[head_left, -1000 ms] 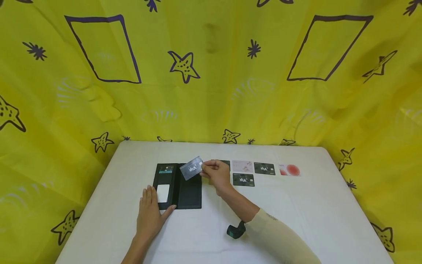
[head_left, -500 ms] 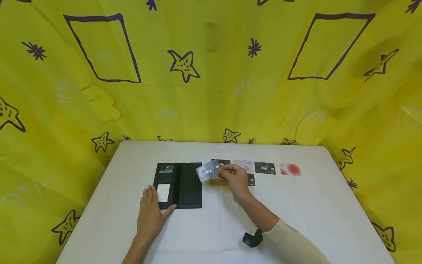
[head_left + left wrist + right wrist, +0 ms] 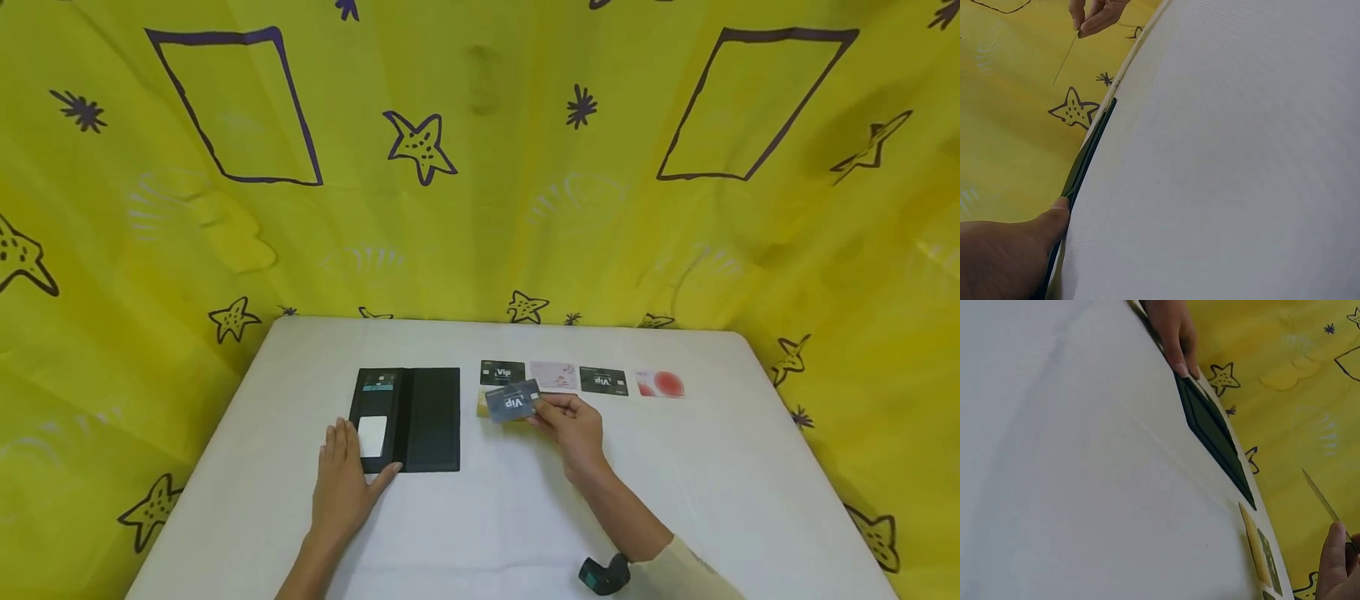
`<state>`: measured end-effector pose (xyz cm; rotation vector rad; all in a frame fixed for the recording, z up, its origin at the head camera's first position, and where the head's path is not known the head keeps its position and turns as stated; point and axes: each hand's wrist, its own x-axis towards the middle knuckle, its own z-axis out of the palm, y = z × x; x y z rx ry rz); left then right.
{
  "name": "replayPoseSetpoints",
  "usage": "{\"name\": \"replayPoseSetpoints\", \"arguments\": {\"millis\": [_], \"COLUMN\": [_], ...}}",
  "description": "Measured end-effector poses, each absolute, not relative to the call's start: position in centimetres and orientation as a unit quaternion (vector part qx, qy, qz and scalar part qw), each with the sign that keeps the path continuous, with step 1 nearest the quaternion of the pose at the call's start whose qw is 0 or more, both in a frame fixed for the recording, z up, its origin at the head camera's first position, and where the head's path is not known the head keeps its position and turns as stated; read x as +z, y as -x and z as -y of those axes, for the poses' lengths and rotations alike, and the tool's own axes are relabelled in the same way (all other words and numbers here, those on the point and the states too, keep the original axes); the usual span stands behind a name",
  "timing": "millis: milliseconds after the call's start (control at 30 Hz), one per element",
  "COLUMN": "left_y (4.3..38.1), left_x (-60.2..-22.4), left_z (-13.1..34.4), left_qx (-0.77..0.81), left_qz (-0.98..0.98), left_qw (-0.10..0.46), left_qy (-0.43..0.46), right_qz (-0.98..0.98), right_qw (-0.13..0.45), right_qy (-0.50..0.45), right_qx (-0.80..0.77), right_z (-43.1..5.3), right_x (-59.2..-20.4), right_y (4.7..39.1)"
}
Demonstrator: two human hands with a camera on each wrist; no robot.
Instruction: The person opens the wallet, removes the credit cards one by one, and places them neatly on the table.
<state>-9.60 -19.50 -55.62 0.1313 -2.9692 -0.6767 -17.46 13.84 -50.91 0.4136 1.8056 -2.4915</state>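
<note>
We see the left hand [image 3: 343, 483], fingers extended, touching the wallet [image 3: 435, 425] to its right; a careless shift of that hand might skew it. The right hand [image 3: 581, 437] pinches the Vip card [image 3: 510, 403] by one end, left of its knuckles. We judge a loose pinch could drop it onto the yellow card [image 3: 482, 406] just left of the fingers, or a low sweep could nudge the dark card [image 3: 502, 368] beyond.

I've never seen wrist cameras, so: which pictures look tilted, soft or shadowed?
Head view: even light, lettering shows on the held card, faint shadow beside the right forearm; left wrist: table steeply slanted, card edge-on; right wrist: slanted too, details soft.
</note>
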Motion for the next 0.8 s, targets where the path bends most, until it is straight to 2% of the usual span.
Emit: {"name": "replayPoseSetpoints", "arguments": {"millis": [433, 800], "left_y": [9.6, 9.6], "left_x": [-55.7, -55.3], "left_z": [19.5, 19.2], "left_qx": [-0.214, -0.215], "left_qz": [0.975, 0.975], "left_qw": [0.038, 0.040], "left_qy": [-0.047, -0.048], "right_qz": [-0.578, -0.568], "right_qw": [-0.003, -0.050], "right_qy": [-0.183, -0.213], "right_qx": [-0.795, -0.793], "right_z": [-18.0, -20.9], "right_x": [-50.7, -50.8], "right_y": [15.3, 14.8]}}
